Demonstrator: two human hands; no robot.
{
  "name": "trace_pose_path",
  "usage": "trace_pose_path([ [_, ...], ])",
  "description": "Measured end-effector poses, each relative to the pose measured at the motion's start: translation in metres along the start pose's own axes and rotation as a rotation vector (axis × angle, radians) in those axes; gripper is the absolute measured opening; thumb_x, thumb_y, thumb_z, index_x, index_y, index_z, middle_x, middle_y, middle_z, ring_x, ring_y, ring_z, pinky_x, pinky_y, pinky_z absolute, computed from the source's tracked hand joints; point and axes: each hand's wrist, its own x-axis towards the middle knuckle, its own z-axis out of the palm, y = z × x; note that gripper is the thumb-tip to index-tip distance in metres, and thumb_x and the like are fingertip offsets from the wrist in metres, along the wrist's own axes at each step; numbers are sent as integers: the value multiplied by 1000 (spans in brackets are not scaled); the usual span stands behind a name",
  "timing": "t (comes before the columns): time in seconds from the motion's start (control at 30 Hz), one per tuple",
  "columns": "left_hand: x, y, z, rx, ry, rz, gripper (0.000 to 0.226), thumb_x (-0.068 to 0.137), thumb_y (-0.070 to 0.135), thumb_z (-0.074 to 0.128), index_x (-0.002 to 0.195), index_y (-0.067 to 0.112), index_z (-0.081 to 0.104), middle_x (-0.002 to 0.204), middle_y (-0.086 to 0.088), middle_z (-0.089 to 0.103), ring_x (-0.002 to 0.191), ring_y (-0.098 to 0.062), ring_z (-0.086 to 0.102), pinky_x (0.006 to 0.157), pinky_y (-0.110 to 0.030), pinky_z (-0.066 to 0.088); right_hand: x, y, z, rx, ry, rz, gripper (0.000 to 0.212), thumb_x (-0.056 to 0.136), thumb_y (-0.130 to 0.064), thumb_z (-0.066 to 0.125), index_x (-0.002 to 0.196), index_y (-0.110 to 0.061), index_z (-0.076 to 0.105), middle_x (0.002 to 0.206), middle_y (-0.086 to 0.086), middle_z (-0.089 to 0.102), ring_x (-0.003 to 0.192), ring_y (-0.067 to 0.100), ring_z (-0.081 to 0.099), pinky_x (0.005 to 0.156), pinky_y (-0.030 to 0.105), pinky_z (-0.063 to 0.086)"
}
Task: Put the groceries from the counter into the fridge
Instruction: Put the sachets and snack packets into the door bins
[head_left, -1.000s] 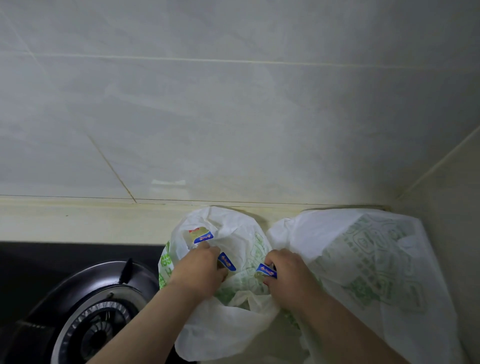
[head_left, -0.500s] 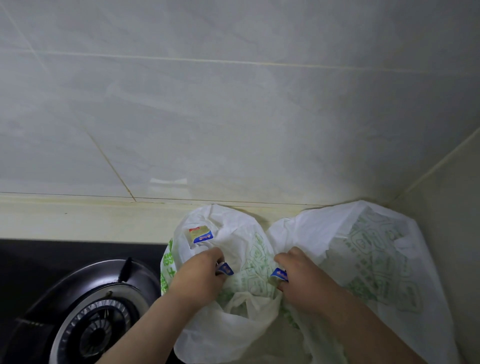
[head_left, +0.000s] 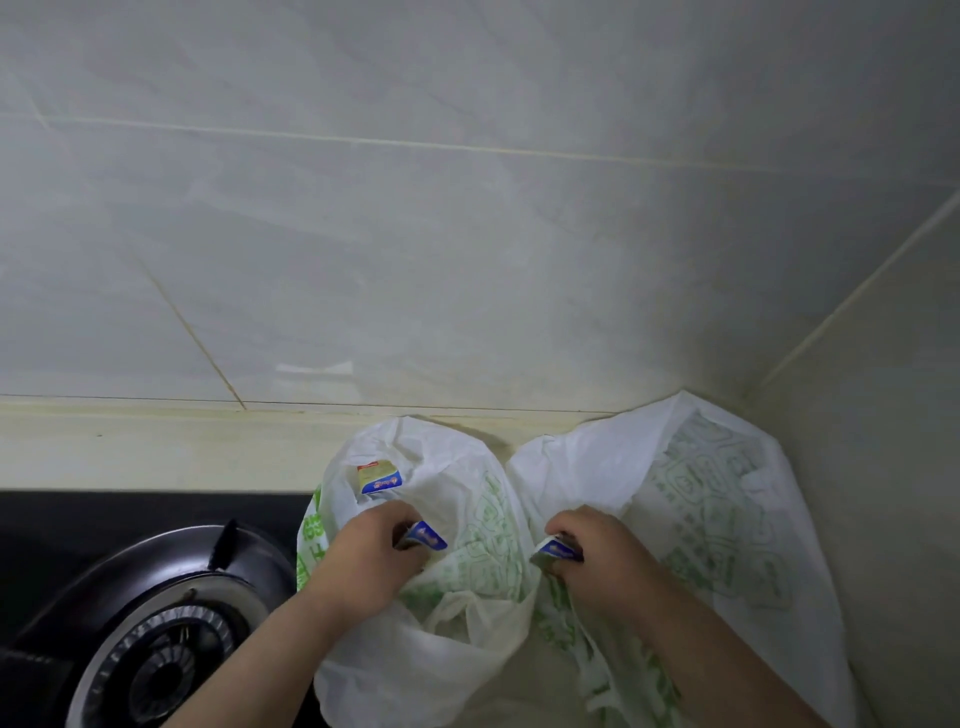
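Two white plastic shopping bags with green print sit on the counter against the tiled wall: a left bag (head_left: 457, 483) and a larger right bag (head_left: 717, 499). My left hand (head_left: 369, 556) grips a small blue-labelled packet (head_left: 428, 535) over the left bag. In my right hand (head_left: 602, 556) is a second small blue-labelled packet (head_left: 556, 551), held between the two bags. A third packet with a yellow and blue label (head_left: 379, 475) pokes out of the left bag's opening. The rest of both bags' contents is hidden.
A black gas hob with a round burner (head_left: 156, 639) lies at the lower left, right beside the left bag. The pale counter strip (head_left: 156, 452) runs along the grey tiled wall (head_left: 467, 234). A side wall (head_left: 883, 415) closes the corner on the right.
My hands have drawn apart, the right one moving rightward with its packet and the left one staying over the left bag. The right bag's top has risen slightly.
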Motion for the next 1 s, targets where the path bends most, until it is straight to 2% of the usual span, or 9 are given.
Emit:
trace_pose_path([
  [0.1,-3,3,-2,-125,17,1,15,83,7,63,76,20,67,72,1,71,68,-11,66,68,-29,51,-5,1,-2,154,62,27,15,83,-18,71,96,-25,67,94,-7,60,85,10,57,78,25,47],
  [0.27,-3,0,-8,-269,59,-15,31,86,1,59,79,28,72,61,-1,59,57,-11,52,60,-27,44,-12,-10,-4,488,143,56,32,86,-8,67,99,-37,63,102,-8,66,93,5,65,82,20,49],
  [0.33,-4,-1,-13,-275,84,-31,36,87,2,57,83,35,71,61,2,55,57,-13,47,59,-26,40,-10,-20,-3,584,120,87,33,88,-7,63,106,-34,64,105,-8,68,95,4,66,85,19,51],
  [0.4,-3,-3,-20,-207,124,-46,32,88,7,58,85,37,71,64,2,58,54,-13,46,57,-24,39,-6,-33,3,634,60,106,34,90,-7,59,105,-37,63,105,-8,68,96,7,67,90,28,55],
  [0.5,5,-4,-33,-98,224,-70,21,90,14,62,100,33,60,78,10,64,63,-8,58,57,-18,42,4,-53,14,614,-27,119,34,93,-7,48,106,-37,57,104,-8,66,96,13,70,88,30,55],
  [0.6,21,-3,-46,-45,271,-91,13,87,11,61,94,21,63,82,6,64,74,-13,61,61,-26,45,15,-69,18,585,-70,141,30,92,-5,45,103,-31,56,96,-6,63,92,15,66,76,23,49],
  [0.8,53,-7,-47,199,128,-79,19,88,9,50,93,15,67,87,-2,65,75,-18,58,61,-28,46,31,-75,26,431,-130,104,18,86,-8,50,96,-21,59,91,2,64,70,12,52,61,25,40],
  [0.9,59,-7,-42,242,78,-84,24,88,8,49,98,18,68,93,3,63,81,-17,58,57,-21,43,34,-72,30,372,-112,78,17,88,-10,56,102,-20,59,94,-4,65,76,11,57,64,22,43],
  [1.0,64,-9,-38,262,53,-91,21,86,9,50,93,16,69,91,0,65,82,-21,61,60,-28,46,35,-70,34,342,-69,58,24,90,-10,57,110,-21,60,100,-7,64,87,11,60,68,16,44],
])
